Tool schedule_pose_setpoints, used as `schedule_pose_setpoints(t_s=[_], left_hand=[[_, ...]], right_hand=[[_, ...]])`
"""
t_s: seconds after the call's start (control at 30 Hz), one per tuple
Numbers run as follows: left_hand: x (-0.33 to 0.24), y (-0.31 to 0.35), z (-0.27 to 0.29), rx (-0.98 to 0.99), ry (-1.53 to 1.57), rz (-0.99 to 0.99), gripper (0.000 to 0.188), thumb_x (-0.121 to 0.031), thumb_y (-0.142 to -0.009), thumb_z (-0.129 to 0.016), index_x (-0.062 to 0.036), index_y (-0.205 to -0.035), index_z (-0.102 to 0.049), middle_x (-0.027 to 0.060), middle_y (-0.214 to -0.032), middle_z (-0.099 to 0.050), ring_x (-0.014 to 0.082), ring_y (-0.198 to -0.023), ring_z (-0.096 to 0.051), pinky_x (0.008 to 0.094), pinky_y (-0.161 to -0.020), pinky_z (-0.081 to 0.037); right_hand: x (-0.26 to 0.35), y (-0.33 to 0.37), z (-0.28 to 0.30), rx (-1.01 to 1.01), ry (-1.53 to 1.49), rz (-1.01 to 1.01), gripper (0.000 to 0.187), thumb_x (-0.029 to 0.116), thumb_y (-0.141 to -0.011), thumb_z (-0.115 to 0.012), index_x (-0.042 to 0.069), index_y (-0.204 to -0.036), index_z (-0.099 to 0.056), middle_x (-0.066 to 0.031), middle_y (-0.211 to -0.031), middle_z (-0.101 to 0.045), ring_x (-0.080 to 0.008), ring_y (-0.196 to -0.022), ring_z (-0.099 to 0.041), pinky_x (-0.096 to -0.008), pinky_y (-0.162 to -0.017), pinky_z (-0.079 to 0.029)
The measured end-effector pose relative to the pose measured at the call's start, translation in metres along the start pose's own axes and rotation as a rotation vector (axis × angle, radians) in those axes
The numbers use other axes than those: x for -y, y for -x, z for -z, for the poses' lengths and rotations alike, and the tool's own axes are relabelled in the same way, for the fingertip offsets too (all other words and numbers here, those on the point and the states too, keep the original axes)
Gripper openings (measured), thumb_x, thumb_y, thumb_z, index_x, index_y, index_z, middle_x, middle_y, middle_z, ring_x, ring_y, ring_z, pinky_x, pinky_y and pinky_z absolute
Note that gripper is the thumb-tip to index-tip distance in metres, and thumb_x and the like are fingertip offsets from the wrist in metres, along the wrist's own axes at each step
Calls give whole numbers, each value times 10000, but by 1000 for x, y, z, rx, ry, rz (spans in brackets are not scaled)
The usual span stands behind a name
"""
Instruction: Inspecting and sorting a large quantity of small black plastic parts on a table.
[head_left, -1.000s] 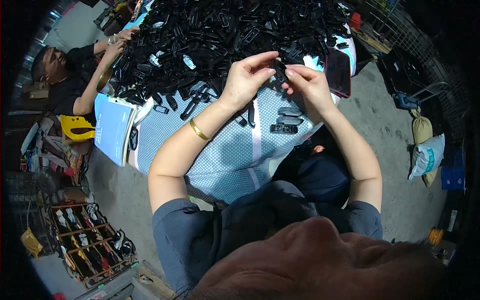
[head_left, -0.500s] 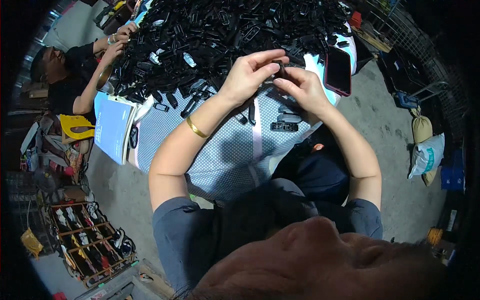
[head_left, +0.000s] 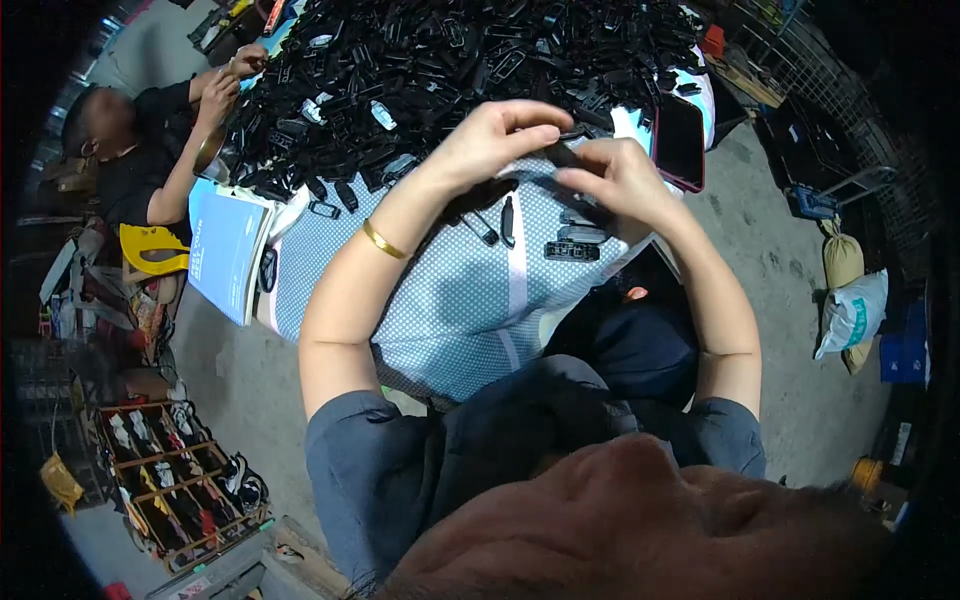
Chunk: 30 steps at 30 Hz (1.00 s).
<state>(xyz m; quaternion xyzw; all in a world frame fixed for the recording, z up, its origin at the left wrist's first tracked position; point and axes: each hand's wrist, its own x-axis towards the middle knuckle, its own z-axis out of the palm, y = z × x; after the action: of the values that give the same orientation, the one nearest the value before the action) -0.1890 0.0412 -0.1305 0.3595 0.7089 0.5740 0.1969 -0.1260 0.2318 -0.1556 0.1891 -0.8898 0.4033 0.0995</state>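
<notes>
A small, dark plastic piece (head_left: 562, 154) spans the gap between my two hands over the near part of the pile. My left hand (head_left: 498, 140), below a gold bangle (head_left: 384, 239), pinches its left end between thumb and fingers. At its other end are the bent thumb and fingers of my right hand (head_left: 628, 182), closed on it. Its exact kind is too small to tell. Beyond spreads a large heap of black plastic casings (head_left: 420, 70). A few lie apart on the dotted cloth (head_left: 420, 310), among them a slim black casing (head_left: 508, 222) and a rectangular black casing (head_left: 572, 251).
A dark-screened phone (head_left: 679, 145) rests at the table's right edge. On the left lies a blue book (head_left: 228, 250). A co-worker (head_left: 150, 150) sits at the far left, hands at the heap. Sacks (head_left: 853, 313) stand on the floor at right, a compartmented rack (head_left: 175, 480) at lower left.
My hands have drawn slightly apart, the right one shifting a little to the right, and more of the dark piece shows between them. The co-worker's hands have moved slightly back from the heap.
</notes>
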Motion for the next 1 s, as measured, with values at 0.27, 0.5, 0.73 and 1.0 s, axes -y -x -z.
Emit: schedule_pose_setpoints(t_s=[0.27, 0.5, 0.73, 1.0], left_hand=[[5, 10, 22, -116, -1148, -114, 211, -178, -720, -663, -43, -883, -667, 112, -882, -586, 249, -845, -554, 323, -744, -461], [28, 0, -4, -283, -1547, -82, 138, -123, -653, -588, -50, -734, -674, 97, -871, -534, 260, -888, -484, 358, -692, -431], [16, 7, 5, -438, -992, -216, 223, -119, -641, -703, -21, -832, -643, 120, -1000, -519, 289, -959, -451, 360, -826, -418], [17, -3, -4, -410, -106, 21, 233, -77, -693, -725, 8, -864, -591, 59, -768, -621, 88, -638, -572, 209, -597, -481]], right_hand=[[8, -4, -12, 93, 146, 319, 281, 232, -772, -625, 5, -938, -620, -138, -898, -610, -296, -862, -575, -365, -772, -450], [9, -21, -47, 168, 219, 341, 240, 143, -713, -651, 38, -928, -625, -106, -886, -607, -287, -846, -567, -371, -771, -455], [-9, -18, -12, 50, 240, 145, 277, 140, -708, -641, -2, -945, -621, -153, -849, -625, -291, -775, -610, -338, -691, -485], [-17, -11, -4, -163, -126, -5, 284, 157, -842, -543, -19, -1063, -574, -151, -849, -631, -200, -659, -603, -294, -616, -474]])
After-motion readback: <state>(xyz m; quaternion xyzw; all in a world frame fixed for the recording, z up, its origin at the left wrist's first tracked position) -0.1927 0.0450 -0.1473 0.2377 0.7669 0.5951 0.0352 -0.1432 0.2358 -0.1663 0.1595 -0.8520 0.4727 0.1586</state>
